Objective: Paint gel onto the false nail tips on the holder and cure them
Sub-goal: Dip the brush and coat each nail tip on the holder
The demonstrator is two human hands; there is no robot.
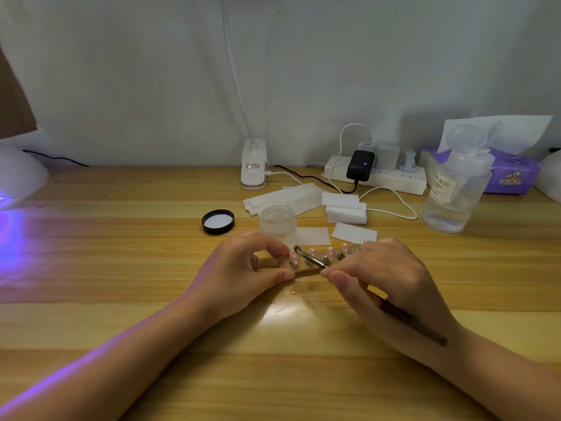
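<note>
A clear holder [326,259] with several pink false nail tips lies on the wooden desk between my hands. My left hand [246,268] pinches the holder's left end between thumb and fingers, beside the leftmost tip [294,258]. My right hand [382,275] grips a thin brush [312,259] like a pen; its metal ferrule and tip reach the left tips, and its dark handle [419,328] runs back over my wrist. An open frosted gel jar [278,221] stands just behind the holder, its black lid [218,221] lying to the left. The curing lamp [18,177] glows purple at the far left.
White wipes and foam blocks [346,208] lie behind the jar. A clip lamp base [253,168], a power strip with chargers [376,174] and loose cables sit at the back. A clear liquid bottle [455,189] and a purple tissue pack [510,174] stand at the right.
</note>
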